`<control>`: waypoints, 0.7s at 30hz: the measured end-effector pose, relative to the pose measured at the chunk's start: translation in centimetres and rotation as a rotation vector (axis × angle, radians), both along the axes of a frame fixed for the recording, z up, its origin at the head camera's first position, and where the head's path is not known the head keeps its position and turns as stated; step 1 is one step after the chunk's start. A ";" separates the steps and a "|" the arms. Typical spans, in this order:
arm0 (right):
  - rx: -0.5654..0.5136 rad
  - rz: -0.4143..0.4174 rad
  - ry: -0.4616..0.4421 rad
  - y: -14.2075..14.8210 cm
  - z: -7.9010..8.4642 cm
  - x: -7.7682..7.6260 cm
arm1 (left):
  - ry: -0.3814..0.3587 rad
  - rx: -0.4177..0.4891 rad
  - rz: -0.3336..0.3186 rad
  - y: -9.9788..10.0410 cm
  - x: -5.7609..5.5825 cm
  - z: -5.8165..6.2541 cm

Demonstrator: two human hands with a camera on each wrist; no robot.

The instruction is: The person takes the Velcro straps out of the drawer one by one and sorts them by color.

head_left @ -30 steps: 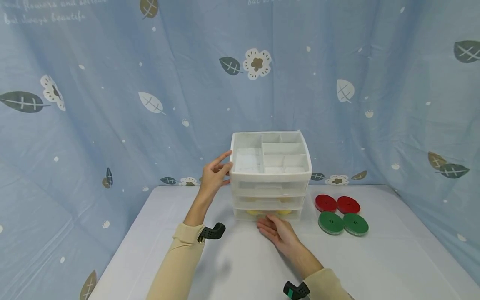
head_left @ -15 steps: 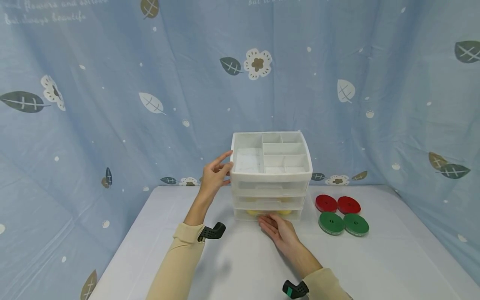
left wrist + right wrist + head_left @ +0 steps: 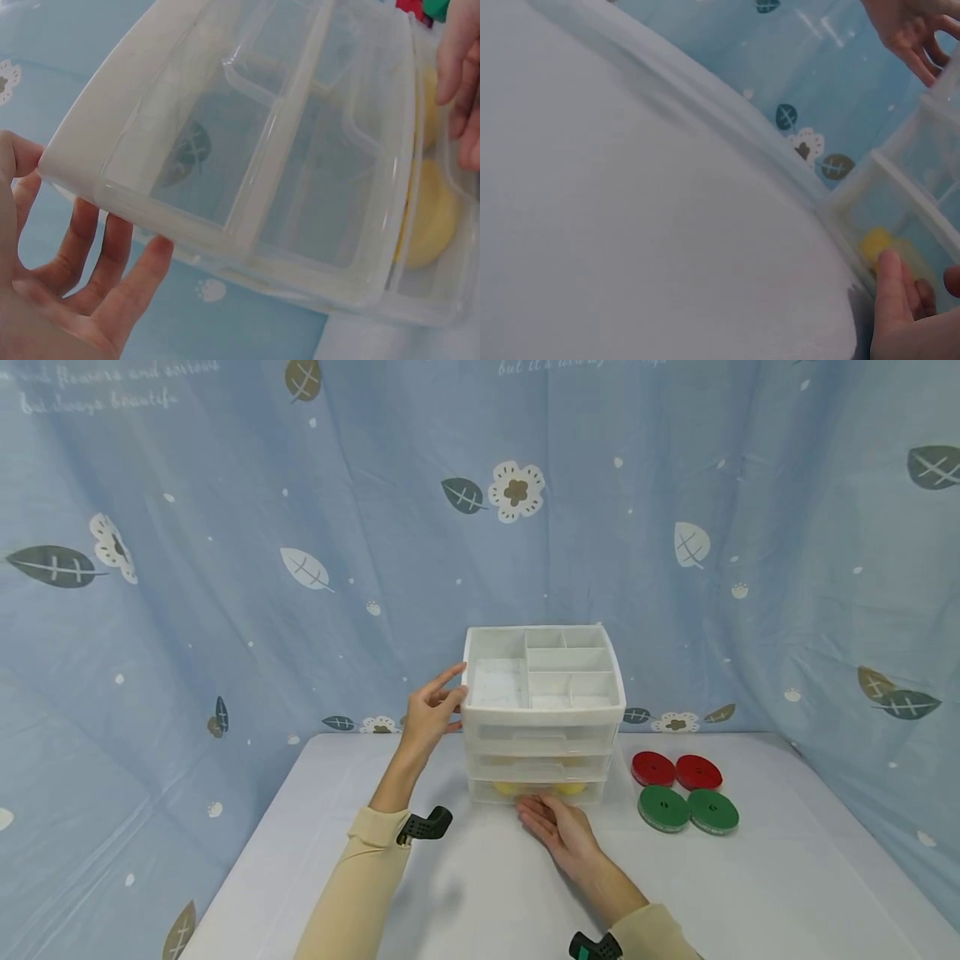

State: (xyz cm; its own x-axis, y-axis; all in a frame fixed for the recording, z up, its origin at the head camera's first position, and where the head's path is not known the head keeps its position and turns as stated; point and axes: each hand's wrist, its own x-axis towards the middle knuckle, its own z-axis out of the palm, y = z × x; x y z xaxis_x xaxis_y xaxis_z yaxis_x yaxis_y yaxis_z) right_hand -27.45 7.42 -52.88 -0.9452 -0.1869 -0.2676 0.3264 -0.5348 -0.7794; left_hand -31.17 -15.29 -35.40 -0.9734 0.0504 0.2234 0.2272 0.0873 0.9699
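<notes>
A white drawer unit (image 3: 543, 717) with clear drawers and a divided top tray stands at the table's back. My left hand (image 3: 429, 710) rests on its left side; in the left wrist view, the fingertips (image 3: 159, 247) touch the side edge with fingers spread. My right hand (image 3: 558, 827) is at the front of the bottom drawer (image 3: 487, 791), covering the middle of that drawer's front. Its fingers (image 3: 890, 281) look mostly extended, and whether they hook the handle is hidden. Yellow round things (image 3: 431, 214) show through the bottom drawer's clear wall.
Two red ribbon-like rolls (image 3: 653, 769) and two green ones (image 3: 663, 808) lie on the white table (image 3: 480, 893), to the right of the unit. Behind the table hangs a blue curtain (image 3: 375, 543) with leaves and flowers.
Both hands keep almost the same places on the drawer unit. The head view has shifted very slightly; the rolls have not moved.
</notes>
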 end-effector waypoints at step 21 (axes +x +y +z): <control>-0.036 0.133 -0.192 1.3 0.3 6.8 | 0.006 0.002 -0.002 0.1 0.1 0.0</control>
